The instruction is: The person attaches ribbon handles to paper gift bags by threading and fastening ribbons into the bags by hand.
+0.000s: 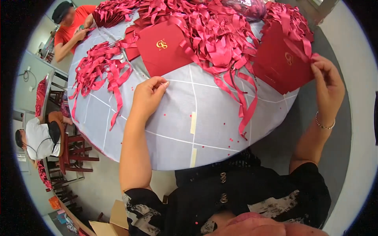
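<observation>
My right hand (pixel 329 76) is at the table's right edge, its fingertips pinched around the end of a pink ribbon (pixel 308 48). Just left of it lies a stack of dark red card bags (pixel 271 65) with a gold emblem, with ribbons trailing over its top. My left hand (pixel 149 94) hovers over or rests on the cloth with thumb and fingers closed together; whether anything thin is between them I cannot make out. Right above that hand lies another red bag (pixel 163 47) with a gold emblem, its ribbons heaped beside it.
A large heap of pink ribbons (pixel 220 43) covers the table's far middle; a smaller pile (pixel 98 67) lies left. Small red dots and pale tape strips (pixel 193 122) mark the grey cloth (pixel 177 137). Co-workers sit at far left (pixel 75 29) and behind (pixel 45 137); an open carton (pixel 112 220) stands below.
</observation>
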Tool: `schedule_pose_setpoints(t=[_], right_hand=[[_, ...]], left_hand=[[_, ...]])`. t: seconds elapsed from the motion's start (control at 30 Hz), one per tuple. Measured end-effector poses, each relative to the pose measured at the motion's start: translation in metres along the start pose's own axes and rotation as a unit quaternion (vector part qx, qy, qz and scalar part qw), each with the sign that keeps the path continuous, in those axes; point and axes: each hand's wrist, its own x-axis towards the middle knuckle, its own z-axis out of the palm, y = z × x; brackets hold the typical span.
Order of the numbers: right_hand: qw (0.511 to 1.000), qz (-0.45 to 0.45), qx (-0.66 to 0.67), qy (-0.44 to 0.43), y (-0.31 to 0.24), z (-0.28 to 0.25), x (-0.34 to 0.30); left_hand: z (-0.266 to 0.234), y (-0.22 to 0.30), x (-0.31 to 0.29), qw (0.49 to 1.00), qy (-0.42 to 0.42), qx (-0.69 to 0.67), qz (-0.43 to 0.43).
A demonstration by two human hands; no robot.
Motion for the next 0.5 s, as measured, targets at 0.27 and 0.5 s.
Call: schedule_pose_setpoints(t=[0.27, 0.5], right_hand=[[0.991, 0.029, -0.122, 0.054, 0.029, 0.033, -0.034], [0.988, -0.12, -0.101, 0.004, -0.01, 0.062, -0.037]], left_hand=[[0.003, 0.002, -0.001, 0.999, -0.006, -0.023, -0.026], [0.005, 0.0, 0.001, 1.0, 0.002, -0.013, -0.011]])
